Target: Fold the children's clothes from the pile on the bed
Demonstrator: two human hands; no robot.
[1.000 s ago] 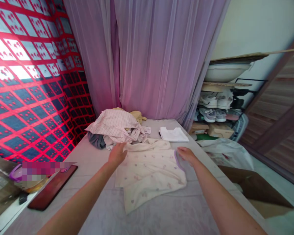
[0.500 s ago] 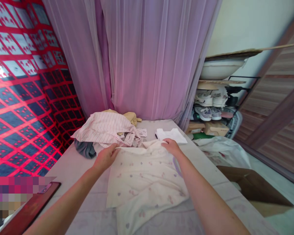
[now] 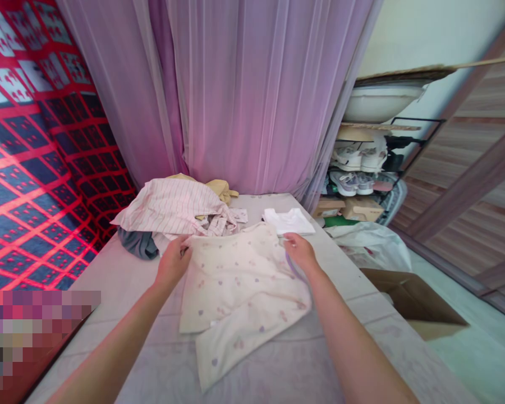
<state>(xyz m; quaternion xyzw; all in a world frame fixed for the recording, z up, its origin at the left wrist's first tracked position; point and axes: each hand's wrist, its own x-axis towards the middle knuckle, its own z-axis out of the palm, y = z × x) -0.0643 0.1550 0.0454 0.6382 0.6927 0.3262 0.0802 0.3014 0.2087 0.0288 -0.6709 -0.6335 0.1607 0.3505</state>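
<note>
A cream top point(image 3: 235, 280) printed with small hearts and bows lies spread on the bed point(image 3: 151, 348). Purple trim runs along its right edge, and its near part is folded at a slant. My left hand point(image 3: 174, 261) pinches the far left corner. At the far right edge, beside the trim, my right hand point(image 3: 301, 252) has its fingers curled closed on the cloth. Just beyond that hand lies a folded white garment point(image 3: 288, 220). Past my left hand is a heap of clothes with a pink striped shirt point(image 3: 172, 205) on top.
Purple curtains point(image 3: 244, 101) hang behind the bed. On the right stand a shoe rack point(image 3: 416, 126) with shoes and a basin, a white plastic bag point(image 3: 366, 244) and an open cardboard box point(image 3: 412, 297). A red-and-dark checked cloth point(image 3: 46, 185) hangs on the left.
Both hands came onto the top's far edge and gripped it. That edge was lifted, then lowered and drawn straighter. The right hand has since shifted slightly right. The view has turned a little.
</note>
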